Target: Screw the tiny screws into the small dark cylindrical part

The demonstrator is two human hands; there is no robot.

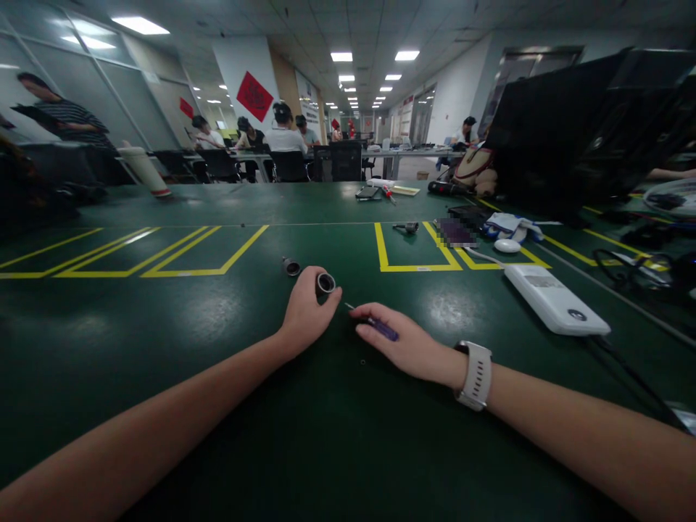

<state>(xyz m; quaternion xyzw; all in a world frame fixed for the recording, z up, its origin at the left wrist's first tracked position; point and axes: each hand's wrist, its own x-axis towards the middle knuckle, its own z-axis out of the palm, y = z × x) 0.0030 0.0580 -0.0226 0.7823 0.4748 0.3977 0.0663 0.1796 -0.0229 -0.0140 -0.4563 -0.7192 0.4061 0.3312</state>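
Note:
My left hand [307, 308] is closed around a short, dark cylindrical part [325, 283] with a pale metal rim, its hollow end turned towards me. In my right hand [399, 341] is a small screwdriver [385, 329] with a purple handle; its thin tip points left, apart from the cylindrical part. Just beyond my left hand lies a second dark, hollow metal piece [291, 267]. A tiny dark ring [362, 362] rests on the green table [326, 449] below my right hand.
Yellow tape outlines mark the table. Inside one lies a dark metal part with a shaft [407, 228]. To the right are a white power bank-like box [557, 297] with a cable, a white mouse [507, 246] and gloves [511, 226]. A phone [368, 193] lies farther back.

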